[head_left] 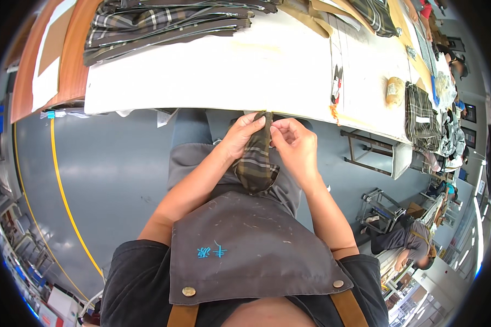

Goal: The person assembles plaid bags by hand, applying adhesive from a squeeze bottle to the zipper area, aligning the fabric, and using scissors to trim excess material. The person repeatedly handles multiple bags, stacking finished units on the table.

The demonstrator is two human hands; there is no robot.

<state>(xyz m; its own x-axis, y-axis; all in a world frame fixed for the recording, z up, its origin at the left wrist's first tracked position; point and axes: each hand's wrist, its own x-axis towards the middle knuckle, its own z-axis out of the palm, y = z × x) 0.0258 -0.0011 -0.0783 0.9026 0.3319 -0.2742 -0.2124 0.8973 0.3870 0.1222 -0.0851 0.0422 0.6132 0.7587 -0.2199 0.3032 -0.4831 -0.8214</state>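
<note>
A dark plaid cloth piece (256,166) hangs down in front of my apron, its narrow upper end close to the front edge of the white-topped table (213,76). My left hand (239,137) is closed on the cloth, thumb on top near the upper end. On the other side, my right hand (295,143) pinches the cloth's right edge near the top between thumb and fingers. The fingertips hide part of that edge. The lower part of the cloth droops in a rounded fold over my lap.
Plaid pieces with zippers (163,24) lie piled at the table's far left. Small red-and-black snips (337,82) and a tan roll (395,91) lie to the right, near folded plaid cloth (420,114). A metal cart (381,210) and another person (412,240) are at the right.
</note>
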